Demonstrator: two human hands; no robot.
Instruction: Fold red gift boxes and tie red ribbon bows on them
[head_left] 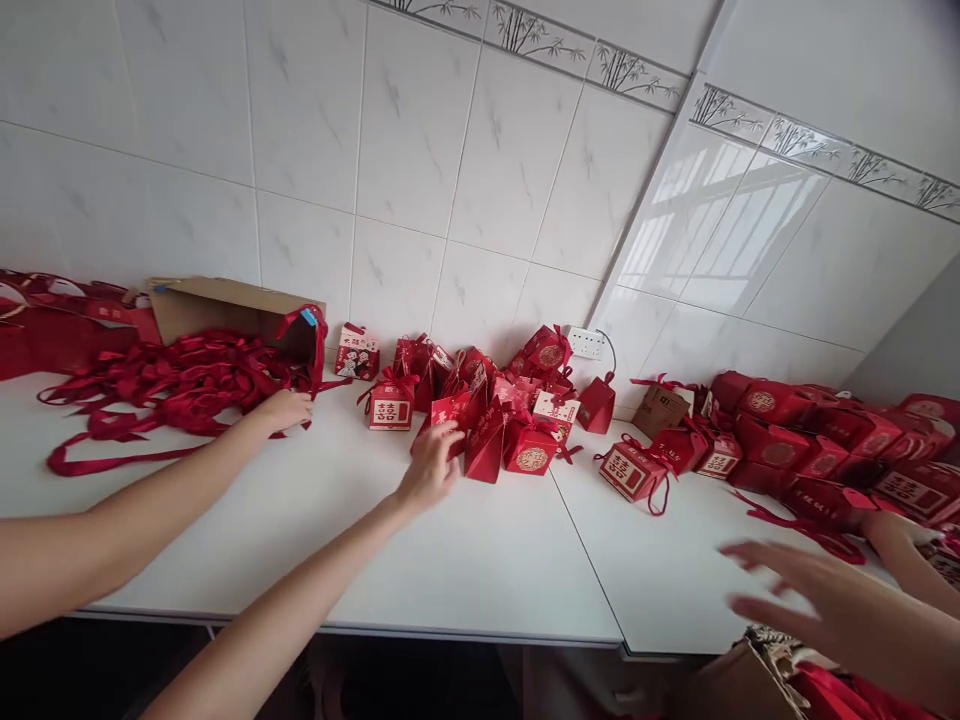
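My left hand hovers at the front of a cluster of red gift boxes, fingers loosely bent and apart, with nothing visible in it. Right behind its fingertips stands a red box, partly covered by the hand; whether they touch I cannot tell. Beside it are a pointed red box and a red box with a gold round emblem. My right hand, smeared by motion, is over the table's front edge at right with fingers spread. Nearest it lies a loose red ribbon.
Another person's hand reaches into red ribbons spilling from a cardboard box. Another hand is by stacked red boxes at right. A power strip sits against the wall; an open carton stands below the table.
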